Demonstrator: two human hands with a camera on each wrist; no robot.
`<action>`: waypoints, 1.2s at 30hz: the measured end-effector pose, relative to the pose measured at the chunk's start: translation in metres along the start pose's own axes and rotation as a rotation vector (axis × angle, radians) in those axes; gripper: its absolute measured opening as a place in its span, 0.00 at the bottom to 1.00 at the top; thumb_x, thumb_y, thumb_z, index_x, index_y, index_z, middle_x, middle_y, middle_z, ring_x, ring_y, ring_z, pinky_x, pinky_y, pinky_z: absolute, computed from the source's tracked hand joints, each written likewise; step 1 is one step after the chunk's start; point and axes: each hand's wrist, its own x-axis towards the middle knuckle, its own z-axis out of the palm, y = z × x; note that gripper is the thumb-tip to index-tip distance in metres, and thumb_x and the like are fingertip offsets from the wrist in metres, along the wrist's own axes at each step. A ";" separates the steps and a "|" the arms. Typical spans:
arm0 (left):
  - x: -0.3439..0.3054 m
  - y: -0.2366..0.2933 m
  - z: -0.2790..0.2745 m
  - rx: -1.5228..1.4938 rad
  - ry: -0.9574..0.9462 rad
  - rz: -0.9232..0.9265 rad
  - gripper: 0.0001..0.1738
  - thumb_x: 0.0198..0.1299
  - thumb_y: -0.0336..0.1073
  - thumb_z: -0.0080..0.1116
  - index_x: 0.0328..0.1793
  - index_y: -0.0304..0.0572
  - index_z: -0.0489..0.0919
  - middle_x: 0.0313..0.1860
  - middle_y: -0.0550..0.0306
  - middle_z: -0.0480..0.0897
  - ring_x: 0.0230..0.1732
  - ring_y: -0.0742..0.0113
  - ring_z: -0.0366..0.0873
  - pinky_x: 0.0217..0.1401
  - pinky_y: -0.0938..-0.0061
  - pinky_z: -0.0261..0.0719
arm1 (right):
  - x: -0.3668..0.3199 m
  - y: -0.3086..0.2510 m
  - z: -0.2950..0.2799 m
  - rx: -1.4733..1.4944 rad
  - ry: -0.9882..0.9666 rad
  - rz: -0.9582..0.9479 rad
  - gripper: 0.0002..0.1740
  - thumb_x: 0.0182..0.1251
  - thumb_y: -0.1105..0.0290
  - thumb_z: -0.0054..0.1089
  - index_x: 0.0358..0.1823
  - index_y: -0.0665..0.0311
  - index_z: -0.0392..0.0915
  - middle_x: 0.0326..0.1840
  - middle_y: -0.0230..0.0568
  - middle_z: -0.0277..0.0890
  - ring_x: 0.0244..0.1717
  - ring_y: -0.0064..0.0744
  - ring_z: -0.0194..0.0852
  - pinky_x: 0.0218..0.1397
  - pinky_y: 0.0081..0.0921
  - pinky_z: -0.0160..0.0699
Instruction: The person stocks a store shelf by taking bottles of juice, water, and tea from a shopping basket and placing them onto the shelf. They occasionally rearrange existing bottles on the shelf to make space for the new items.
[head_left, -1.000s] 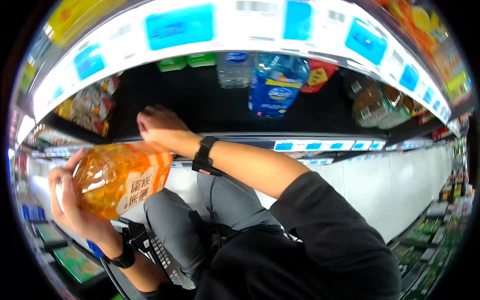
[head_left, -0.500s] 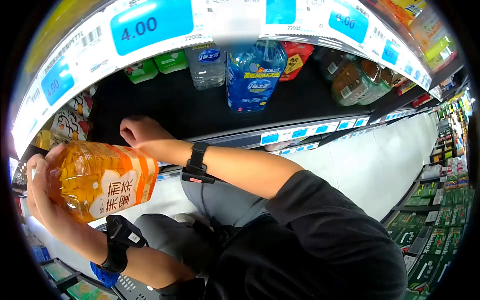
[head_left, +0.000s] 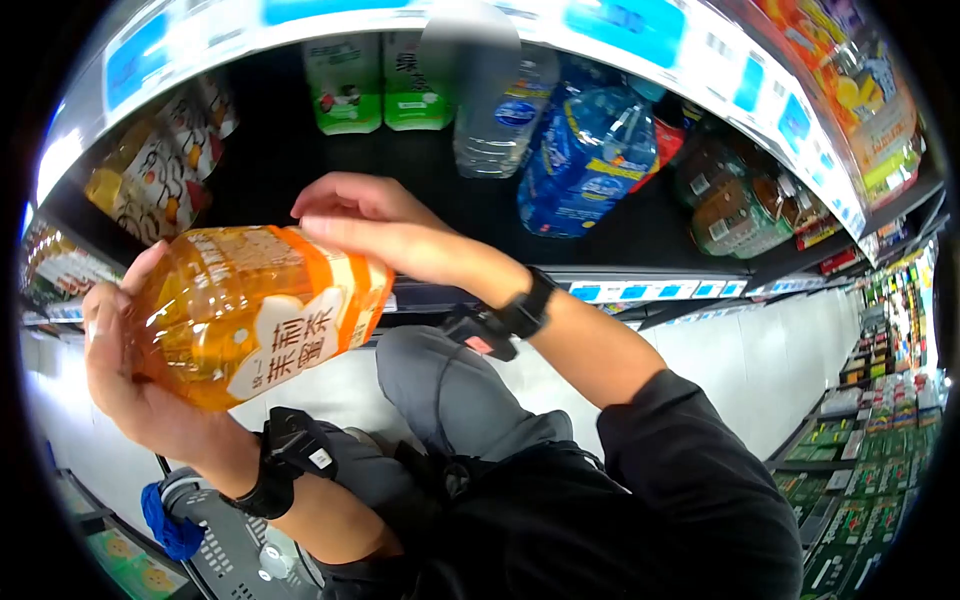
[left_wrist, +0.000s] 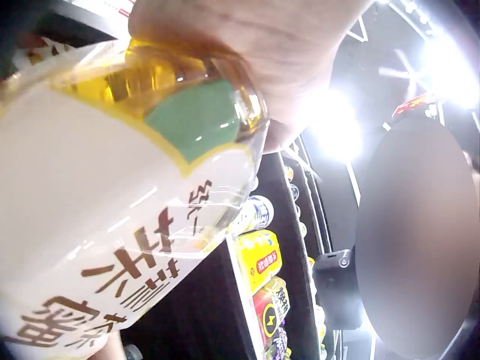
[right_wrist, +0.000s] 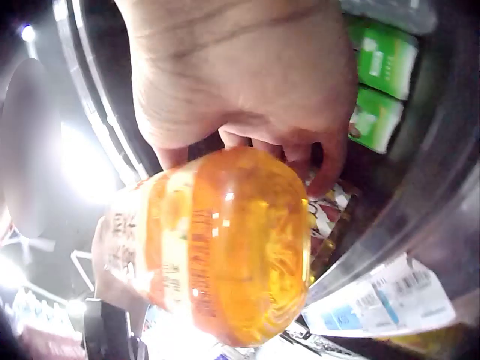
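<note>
A large bottle of amber tea (head_left: 255,310), with orange bands and a cream label, lies tilted across both hands in front of the shelf. My left hand (head_left: 150,390) grips its left end, fingers wrapped around it, as the left wrist view also shows at close range. My right hand (head_left: 385,225) holds the far side near the orange-banded end. In the right wrist view the right hand (right_wrist: 247,82) bends over the bottle (right_wrist: 240,247), and several of its fingertips are hidden behind it.
On the dark shelf (head_left: 270,150) stand green-and-white cartons (head_left: 345,85), a clear bottle (head_left: 495,130), a blue bottle (head_left: 590,165) and brown-and-green bottles (head_left: 740,215). A price-tag rail (head_left: 640,30) hangs overhead. Below left is a grey basket (head_left: 225,545); green cases (head_left: 850,510) line the right.
My right hand, beside the bottle with fingers loosely curled before, now lies against its orange-banded end. The left hand keeps its hold on the bottle. The head view has shifted.
</note>
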 end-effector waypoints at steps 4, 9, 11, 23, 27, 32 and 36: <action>-0.004 0.001 0.015 0.003 0.082 0.122 0.14 0.65 0.37 0.41 0.33 0.31 0.68 0.37 0.52 0.70 0.49 0.45 0.82 0.52 0.63 0.80 | -0.004 -0.040 0.008 -0.379 -0.111 -0.214 0.34 0.58 0.53 0.71 0.58 0.70 0.71 0.49 0.48 0.77 0.50 0.34 0.77 0.54 0.28 0.76; -0.010 -0.002 0.024 0.080 -0.024 0.245 0.14 0.61 0.35 0.45 0.25 0.32 0.65 0.37 0.48 0.68 0.47 0.43 0.82 0.50 0.62 0.81 | -0.007 -0.057 0.033 -0.511 -0.149 -0.343 0.50 0.34 0.59 0.84 0.61 0.65 0.67 0.54 0.51 0.74 0.52 0.50 0.77 0.55 0.35 0.77; -0.017 -0.002 0.027 0.001 -0.124 0.229 0.15 0.63 0.39 0.42 0.37 0.28 0.64 0.43 0.41 0.71 0.50 0.48 0.79 0.56 0.64 0.79 | -0.013 -0.061 0.034 -0.505 -0.121 -0.350 0.49 0.33 0.59 0.84 0.60 0.65 0.67 0.52 0.50 0.74 0.51 0.50 0.77 0.54 0.35 0.78; -0.023 -0.009 0.077 -0.106 -0.711 0.393 0.36 0.54 0.66 0.59 0.37 0.32 0.74 0.40 0.42 0.77 0.44 0.48 0.78 0.49 0.60 0.77 | -0.133 -0.057 -0.028 -0.697 0.274 -0.725 0.44 0.46 0.65 0.80 0.63 0.73 0.65 0.56 0.59 0.73 0.55 0.52 0.76 0.57 0.43 0.76; -0.015 -0.043 0.079 0.238 -0.556 0.202 0.08 0.59 0.31 0.57 0.36 0.30 0.76 0.35 0.50 0.79 0.36 0.60 0.77 0.45 0.72 0.73 | -0.186 -0.084 -0.040 -0.905 0.527 -0.589 0.49 0.45 0.65 0.82 0.67 0.68 0.59 0.56 0.59 0.72 0.56 0.51 0.76 0.58 0.45 0.79; -0.022 -0.106 0.093 0.524 -0.386 0.056 0.10 0.61 0.32 0.60 0.33 0.31 0.76 0.28 0.50 0.74 0.29 0.60 0.73 0.37 0.70 0.70 | -0.236 -0.091 -0.078 -1.087 0.965 -0.344 0.64 0.31 0.61 0.90 0.69 0.73 0.55 0.60 0.49 0.68 0.60 0.40 0.72 0.64 0.35 0.72; -0.029 -0.135 0.090 0.818 -0.416 0.284 0.08 0.56 0.32 0.61 0.26 0.41 0.76 0.27 0.56 0.75 0.32 0.52 0.73 0.36 0.61 0.72 | -0.233 -0.097 -0.108 -1.018 1.186 -0.288 0.56 0.45 0.70 0.83 0.73 0.70 0.53 0.64 0.47 0.67 0.62 0.38 0.70 0.66 0.33 0.70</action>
